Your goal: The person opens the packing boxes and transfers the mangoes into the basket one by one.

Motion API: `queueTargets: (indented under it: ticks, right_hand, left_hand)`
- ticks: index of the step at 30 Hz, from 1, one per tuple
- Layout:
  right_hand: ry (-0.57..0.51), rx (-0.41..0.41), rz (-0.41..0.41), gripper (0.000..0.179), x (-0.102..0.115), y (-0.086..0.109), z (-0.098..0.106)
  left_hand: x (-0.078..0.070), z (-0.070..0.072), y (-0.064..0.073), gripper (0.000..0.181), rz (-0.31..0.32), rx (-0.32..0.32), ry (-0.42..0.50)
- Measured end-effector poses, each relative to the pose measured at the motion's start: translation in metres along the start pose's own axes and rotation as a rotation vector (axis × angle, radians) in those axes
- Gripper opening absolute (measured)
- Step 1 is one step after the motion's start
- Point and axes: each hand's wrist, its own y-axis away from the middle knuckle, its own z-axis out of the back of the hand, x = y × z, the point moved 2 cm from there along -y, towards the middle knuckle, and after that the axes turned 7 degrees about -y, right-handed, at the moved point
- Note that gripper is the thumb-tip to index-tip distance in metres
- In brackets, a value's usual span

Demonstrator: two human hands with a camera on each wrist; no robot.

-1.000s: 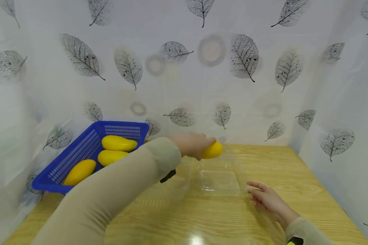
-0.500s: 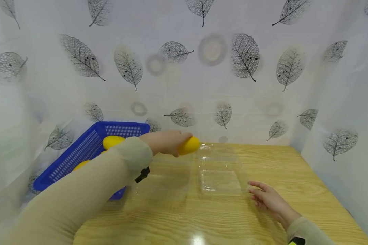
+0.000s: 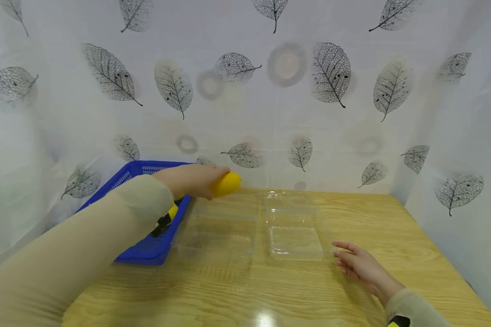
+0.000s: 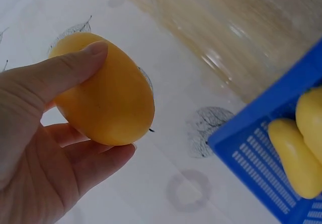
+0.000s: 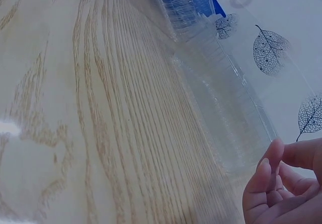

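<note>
A yellow mango (image 4: 108, 95) is gripped in my left hand (image 3: 192, 179), thumb on one side and fingers on the other. In the head view this hand is raised by the back right edge of the blue basket (image 3: 147, 256), with the mango (image 3: 227, 184) on its right. My right hand (image 3: 364, 270) is low at the right of a clear plastic box (image 3: 296, 243), its fingers loosely bent. In the right wrist view, the right fingertips (image 5: 264, 166) are right at the clear box's edge (image 5: 221, 113).
A second clear plastic box (image 3: 217, 245) stands between the basket and the first box. More mangoes (image 4: 294, 156) lie in the basket, mostly hidden by the left sleeve (image 3: 82, 245) in the head view. A leaf-print curtain (image 3: 245, 113) surrounds the wooden table (image 3: 376, 218).
My left hand has moved left with the mango, from above the right clear box toward the blue basket. My right hand has stayed in place.
</note>
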Motion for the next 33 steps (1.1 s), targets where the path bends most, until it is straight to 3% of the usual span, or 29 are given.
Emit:
queueTargets:
  ticks: [7,17,25,33]
  right_hand:
    - [-0.009,0.010,-0.007,0.055,-0.003,0.001,-0.001]
    - [-0.008,-0.016,-0.005,0.053,-0.003,0.007,0.003]
    - [-0.005,-0.020,-0.002,0.054,-0.001,0.008,0.003]
    - [-0.016,-0.022,-0.006,0.054,-0.002,0.010,0.004]
  left_hand:
    - [0.032,-0.007,0.022,0.080,0.063,0.027,0.026]
    - [0.079,-0.035,0.054,0.076,0.121,0.082,0.032]
    - [0.098,-0.049,0.073,0.076,0.160,0.156,0.046]
    - [0.104,-0.068,0.081,0.073,0.245,0.336,0.101]
